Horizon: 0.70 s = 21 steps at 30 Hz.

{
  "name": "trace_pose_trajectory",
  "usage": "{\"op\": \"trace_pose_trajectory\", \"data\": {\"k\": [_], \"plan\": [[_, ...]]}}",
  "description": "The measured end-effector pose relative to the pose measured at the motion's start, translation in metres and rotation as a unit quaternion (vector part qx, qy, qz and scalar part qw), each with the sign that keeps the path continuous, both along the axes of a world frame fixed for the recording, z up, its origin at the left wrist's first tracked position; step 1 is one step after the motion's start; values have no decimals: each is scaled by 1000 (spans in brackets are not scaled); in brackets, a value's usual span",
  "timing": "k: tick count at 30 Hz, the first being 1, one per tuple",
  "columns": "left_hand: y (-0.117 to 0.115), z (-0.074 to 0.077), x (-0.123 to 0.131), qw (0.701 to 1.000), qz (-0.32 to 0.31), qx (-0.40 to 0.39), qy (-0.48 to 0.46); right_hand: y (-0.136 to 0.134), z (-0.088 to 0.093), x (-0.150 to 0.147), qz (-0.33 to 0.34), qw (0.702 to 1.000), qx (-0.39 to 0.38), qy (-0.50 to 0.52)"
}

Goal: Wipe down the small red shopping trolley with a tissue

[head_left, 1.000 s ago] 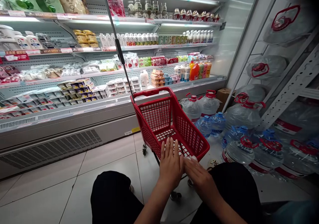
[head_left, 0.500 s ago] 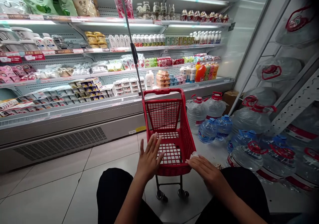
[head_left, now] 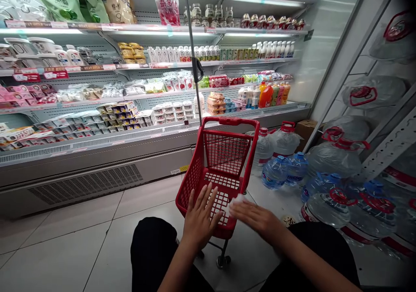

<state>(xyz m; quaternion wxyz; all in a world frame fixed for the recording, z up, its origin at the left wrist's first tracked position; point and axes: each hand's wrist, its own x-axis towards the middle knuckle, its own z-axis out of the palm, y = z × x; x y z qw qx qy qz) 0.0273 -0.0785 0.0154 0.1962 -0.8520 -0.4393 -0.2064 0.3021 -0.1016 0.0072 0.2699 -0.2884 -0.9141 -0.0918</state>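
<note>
A small red plastic shopping cart (head_left: pixel 227 153) stands on the tiled floor in front of me, with a long metal pole (head_left: pixel 192 53) rising from it. My left hand (head_left: pixel 201 216) lies flat with fingers spread against the cart's near rim. My right hand (head_left: pixel 251 216) presses a small white cloth or wipe (head_left: pixel 234 203) against the cart's near right corner, fingers laid over it. My knees in black trousers show at the bottom of the view.
A long refrigerated display case (head_left: pixel 97 153) with shelves of dairy, drinks and packaged food runs along the left and back. Several large water jugs (head_left: pixel 325 196) with red handles lie on the floor at right, beside a metal rack (head_left: pixel 386 140). A cardboard box (head_left: pixel 305 127) sits in the corner.
The cart has turned, its near end swinging left. My right hand with the white wipe has slid left along the rim; my left hand stays flat on the cart.
</note>
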Motion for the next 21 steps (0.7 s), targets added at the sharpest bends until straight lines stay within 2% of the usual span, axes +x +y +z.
{"op": "trace_pose_trajectory", "data": {"k": [4,7,9,12,14,17,21], "plan": [[5,3,-15,1000,18,0,-1,30,2,19,-71,996,31,42],[3,2,-9,999,48,5,-19,30,-4,10,-95,993,49,55],[-4,1,4,998,52,2,-31,20,-9,-7,-89,993,49,51],[-19,-1,28,999,26,-5,-39,4,-13,-33,-55,997,48,39],[-27,-3,38,999,14,3,-37,2,-12,-41,-29,998,47,28],[-31,-4,34,1000,8,20,-22,18,-7,-29,-26,998,44,29],[-27,1,8,1000,-1,28,3,55,6,11,-102,991,63,58]]}}
